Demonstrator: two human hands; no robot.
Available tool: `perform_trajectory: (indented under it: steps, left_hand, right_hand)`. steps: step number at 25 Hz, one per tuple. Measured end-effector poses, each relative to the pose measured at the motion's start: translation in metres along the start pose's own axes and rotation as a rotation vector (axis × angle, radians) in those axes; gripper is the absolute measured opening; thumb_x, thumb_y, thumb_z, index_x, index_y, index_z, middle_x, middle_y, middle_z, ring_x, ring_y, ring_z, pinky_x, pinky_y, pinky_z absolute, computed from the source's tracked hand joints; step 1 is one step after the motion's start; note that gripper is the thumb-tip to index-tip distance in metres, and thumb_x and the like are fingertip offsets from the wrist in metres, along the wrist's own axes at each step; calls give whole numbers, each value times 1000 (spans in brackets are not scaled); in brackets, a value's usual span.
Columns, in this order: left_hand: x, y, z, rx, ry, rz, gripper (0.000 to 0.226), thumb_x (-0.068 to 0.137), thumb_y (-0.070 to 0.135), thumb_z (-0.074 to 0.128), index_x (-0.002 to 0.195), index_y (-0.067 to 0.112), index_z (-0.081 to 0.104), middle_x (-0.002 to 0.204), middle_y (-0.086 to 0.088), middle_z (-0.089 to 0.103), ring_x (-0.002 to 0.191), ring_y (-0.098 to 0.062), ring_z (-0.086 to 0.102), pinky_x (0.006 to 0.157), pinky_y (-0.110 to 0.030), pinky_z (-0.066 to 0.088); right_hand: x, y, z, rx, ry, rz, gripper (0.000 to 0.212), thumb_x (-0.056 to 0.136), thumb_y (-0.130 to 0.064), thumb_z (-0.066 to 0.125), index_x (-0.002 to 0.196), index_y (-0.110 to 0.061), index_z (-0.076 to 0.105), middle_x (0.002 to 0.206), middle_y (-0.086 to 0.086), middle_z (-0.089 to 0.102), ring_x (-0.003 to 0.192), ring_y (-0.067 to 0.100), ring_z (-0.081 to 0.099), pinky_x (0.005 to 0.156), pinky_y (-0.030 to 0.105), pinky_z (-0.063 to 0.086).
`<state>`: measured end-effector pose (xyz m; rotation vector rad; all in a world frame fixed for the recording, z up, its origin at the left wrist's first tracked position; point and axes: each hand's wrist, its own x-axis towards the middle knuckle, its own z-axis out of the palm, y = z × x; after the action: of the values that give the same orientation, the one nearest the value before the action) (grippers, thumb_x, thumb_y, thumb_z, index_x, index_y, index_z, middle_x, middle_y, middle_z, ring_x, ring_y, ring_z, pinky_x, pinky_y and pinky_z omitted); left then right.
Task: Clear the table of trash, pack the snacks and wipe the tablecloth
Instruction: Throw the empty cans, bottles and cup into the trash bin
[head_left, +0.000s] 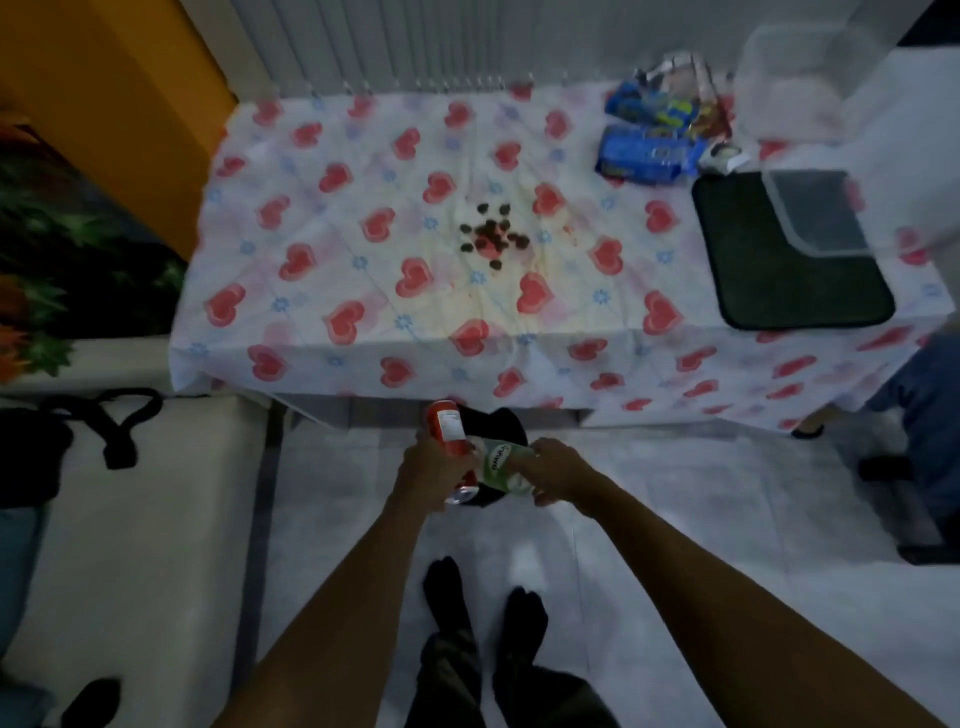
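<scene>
Red can (448, 423), left grip (431, 467), green can (497, 458), right grip (558, 470)

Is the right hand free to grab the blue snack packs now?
Probably not yet: the right hand grips a green can. Nothing blocks the way to the blue snack packs otherwise.

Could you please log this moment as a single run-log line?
stage: clearing trash | left grip: holds red can | right grip: holds green can | both over black bin | crumbs, snack packs on tablecloth
</scene>
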<state>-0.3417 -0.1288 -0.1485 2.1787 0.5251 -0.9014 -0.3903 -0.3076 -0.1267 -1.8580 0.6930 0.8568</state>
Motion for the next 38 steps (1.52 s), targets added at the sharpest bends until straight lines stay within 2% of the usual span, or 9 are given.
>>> perform_trajectory:
  steps: [6,10,14,17,19,21,29,34,38]
  left_hand:
    - [65,-25,48,223,0,-14,73,90,66,52,137,10,54,130,-20,64,113,-40,65,97,-48,54]
    - [100,-46,42,320,-9,-37,69,86,62,60,129,8,60,121,-18,66,105,-39,68,92,-47,57]
    - [122,-46,33,345,3,-33,66,90,56,60,131,5,58,128,-20,63,114,-41,63,95,-45,54]
    - [130,-37,32,329,12,15,69,91,56,59,137,4,53,135,-22,59,120,-43,59,99,-49,52]
    - [133,-29,32,324,13,67,71,92,54,61,141,4,50,137,-21,59,123,-42,58,98,-47,51]
    - [132,-20,31,352,13,110,70,94,52,61,144,5,47,141,-20,57,127,-41,57,98,-46,49]
    - [100,21,3,384,57,207,59,94,51,58,133,8,52,133,-17,62,121,-39,60,97,-48,52]
    - [54,73,-24,313,110,307,56,88,52,61,126,11,56,126,-14,64,116,-38,61,99,-45,50]
    - [-4,136,-42,366,187,409,57,91,53,61,129,11,58,127,-15,64,115,-38,62,92,-42,49]
  right_hand:
    - [71,31,56,133,132,160,53,90,-40,69,121,3,59,108,18,67,87,33,73,79,45,63]
    - [101,32,76,190,199,224,63,87,-47,70,125,2,56,103,12,62,75,25,69,74,37,63]
    - [116,31,77,238,196,250,52,93,-40,66,121,3,60,112,20,68,98,33,71,76,35,59]
    - [124,28,74,250,246,257,57,91,-42,68,125,3,57,105,14,64,93,32,71,73,34,62]
    - [129,24,70,227,273,238,53,91,-36,69,124,3,56,112,15,66,99,32,70,80,34,61]
    - [132,19,65,175,268,190,42,92,-32,65,118,2,61,110,15,69,97,30,71,72,30,58]
    - [99,-9,32,53,299,-8,26,90,-27,60,68,-15,53,72,4,58,76,27,64,78,38,56]
    - [57,-34,-14,108,394,-94,41,84,-37,65,105,-3,59,86,6,57,87,27,63,83,44,59]
    - [8,-59,-69,66,472,-192,38,83,-41,64,99,-8,55,80,2,54,84,27,59,82,43,59]
